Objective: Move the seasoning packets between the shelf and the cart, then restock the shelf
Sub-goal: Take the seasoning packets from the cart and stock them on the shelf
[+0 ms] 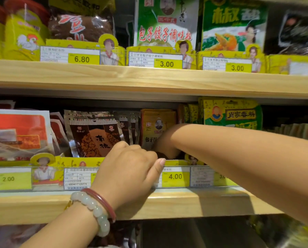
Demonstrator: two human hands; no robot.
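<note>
Packets (94, 135) upright on shelf (185, 203)

shop | wooden shelf (149, 79) | yellow price tags (166, 63) (3.00, 4.00)

Shelf boards: two are seen, an upper board (149, 77) at twelve o'clock and a lower board (185, 203) at six o'clock.

Price tags with legible figures: five are counted, namely 6.80 (81, 59), 3.00 (166, 64) and 3.00 (237, 68) on the upper rail, 2.00 (8, 179) and 4.00 (175, 176) on the lower (further tags are blurred or covered).

Hands: two are recorded, the left hand (130, 169) at six o'clock and the right hand (167, 145), largely hidden among packets.

Bracelets: two are worn on the left wrist, one of pale beads (96, 210), one red bangle (103, 201).

Brown packets (94, 138) at nine o'clock: several are stacked, number not countable.
</note>
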